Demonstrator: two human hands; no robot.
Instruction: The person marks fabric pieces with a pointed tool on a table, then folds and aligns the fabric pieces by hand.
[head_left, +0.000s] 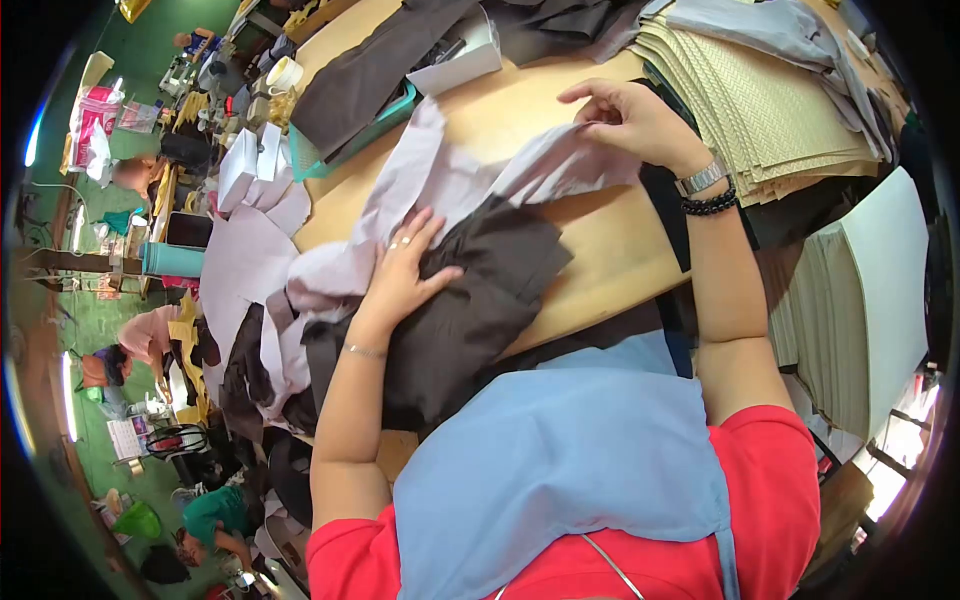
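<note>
My left hand lies with spread fingers on a garment, where pale lilac cloth meets dark brown cloth. My right hand is raised over the right end of the lilac cloth, its thumb and index finger curved towards each other at the cloth's upper edge. Whether cloth is pinched between them is unclear. The dark part of the garment hangs over the table's near edge, against my blue apron.
A stack of cream textured sheets fills the upper right of the wooden table. At the upper left, dark fabric covers a teal tray beside a white box. More lilac pieces lie left. Other people are at work far left.
</note>
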